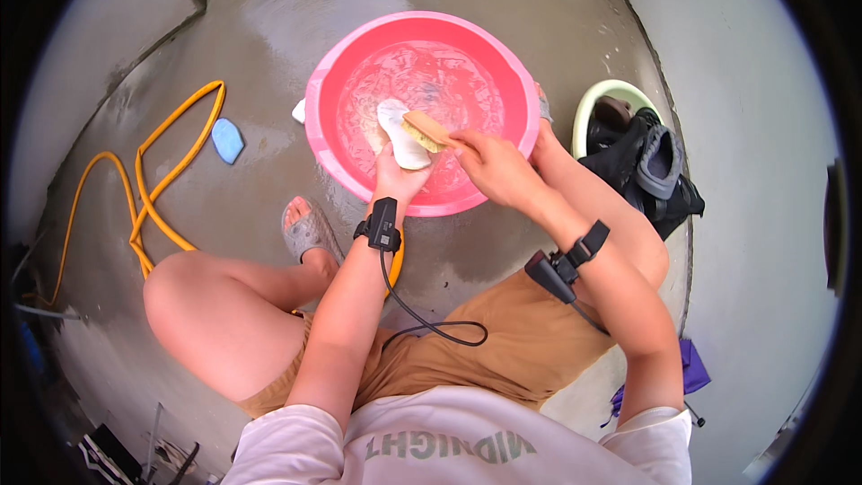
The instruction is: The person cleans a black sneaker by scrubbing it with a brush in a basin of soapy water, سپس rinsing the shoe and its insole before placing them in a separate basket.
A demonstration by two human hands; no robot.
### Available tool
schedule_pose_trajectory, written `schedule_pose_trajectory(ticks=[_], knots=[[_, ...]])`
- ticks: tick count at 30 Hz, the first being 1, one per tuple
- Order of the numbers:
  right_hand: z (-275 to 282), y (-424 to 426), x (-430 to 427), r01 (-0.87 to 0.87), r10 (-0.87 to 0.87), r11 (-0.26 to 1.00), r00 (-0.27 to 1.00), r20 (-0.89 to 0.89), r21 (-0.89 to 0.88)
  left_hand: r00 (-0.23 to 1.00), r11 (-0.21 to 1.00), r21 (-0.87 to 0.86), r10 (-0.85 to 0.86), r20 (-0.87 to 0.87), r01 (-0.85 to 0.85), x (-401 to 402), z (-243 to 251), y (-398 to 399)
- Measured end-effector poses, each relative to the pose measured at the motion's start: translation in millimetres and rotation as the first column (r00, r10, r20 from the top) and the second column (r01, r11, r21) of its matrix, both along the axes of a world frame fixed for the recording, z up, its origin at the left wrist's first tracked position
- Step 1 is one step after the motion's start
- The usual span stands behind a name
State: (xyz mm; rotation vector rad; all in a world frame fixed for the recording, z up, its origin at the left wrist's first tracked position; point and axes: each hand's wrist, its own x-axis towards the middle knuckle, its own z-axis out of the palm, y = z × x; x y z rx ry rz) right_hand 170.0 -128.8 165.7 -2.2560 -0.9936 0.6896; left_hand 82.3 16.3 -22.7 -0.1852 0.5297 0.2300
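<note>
A pink plastic basin (323, 148) holding water stands on the floor before me. Over its near part my left hand (401, 175) grips a white shoe insole (403, 138) by the lower end, its long face turned up. My right hand (495, 165) holds a wooden-handled scrub brush (425, 124) from the right. The brush's pale bristles face down and rest against, or just above, the insole's right side; which of the two I cannot tell. Part of the insole is hidden behind the brush head.
A yellow hose (178, 118) loops over the wet concrete floor (269, 148) at left, near a blue sponge-like block (227, 141). Right of the basin, a pale green tub (580, 121) holds dark shoes (640, 155) against the wall (754, 148). A black cable (438, 327) hangs from my left wrist device.
</note>
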Motion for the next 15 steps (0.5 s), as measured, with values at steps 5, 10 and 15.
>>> schedule_pose_trajectory(ticks=[5,10,15], knots=[[-20,0,-23,-0.052,0.051,0.995,0.999,-0.008,-0.085,0.997,0.997,-0.033,0.068,-0.045,-0.069,-10,-8,-4],[-28,5,-23,-0.088,0.120,0.983,0.972,0.202,-0.160,0.995,0.997,-0.025,0.073,-0.073,-0.075,-23,-9,7],[-38,1,2,0.018,0.002,0.997,0.963,0.270,-0.072,0.999,0.999,-0.044,0.032,0.020,-0.031,-20,2,4]])
